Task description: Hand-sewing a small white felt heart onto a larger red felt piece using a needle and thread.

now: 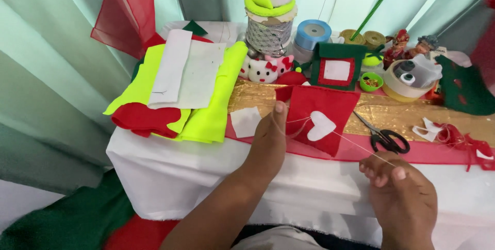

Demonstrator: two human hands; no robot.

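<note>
The left hand [268, 139] pinches the edge of a red felt piece [322, 108] lying on the table [170, 172], with a white felt heart [320, 125] on it. The right hand [399, 190] has its fingertips closed on a thin thread [356, 146] drawn taut from the heart; a needle, if there is one, is too small to see. This looks like mid-stitch, sewing the heart on. The next pull calls for even tension and the felt held flat. Black scissors [386, 139] lie just beside. A small green bowl [371, 81] holds tiny bits (possibly beads).
</note>
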